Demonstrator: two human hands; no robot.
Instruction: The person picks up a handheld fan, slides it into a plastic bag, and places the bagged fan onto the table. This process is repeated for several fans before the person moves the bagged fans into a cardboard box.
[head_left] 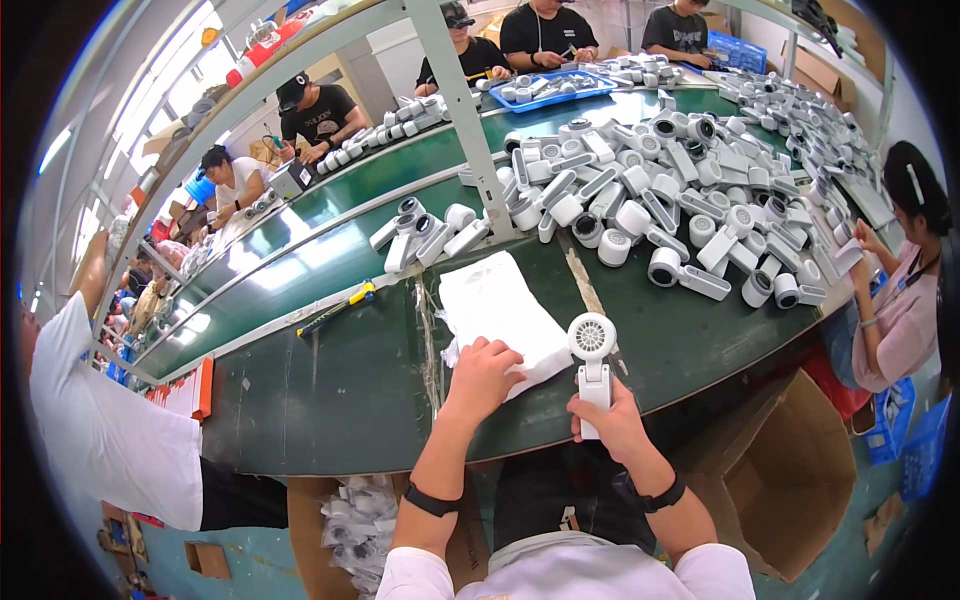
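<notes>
In my right hand [617, 418] I hold a white handheld fan [592, 365] upright by its handle, its round grille at the top. My left hand [486, 376] is on the near edge of a stack of thin white bags [505, 310] lying on the green table. Its fingers are bent and close together, gripping that edge. The fan's head is just right of the stack. Black bands are on both my wrists.
A big pile of white and grey fans [640, 190] covers the table's far right. A yellow-and-black tool [337, 307] lies left of the stack. Below are a cardboard box [790, 470] and bagged fans [358, 530]. Co-workers sit around; a person [905, 290] is close at right.
</notes>
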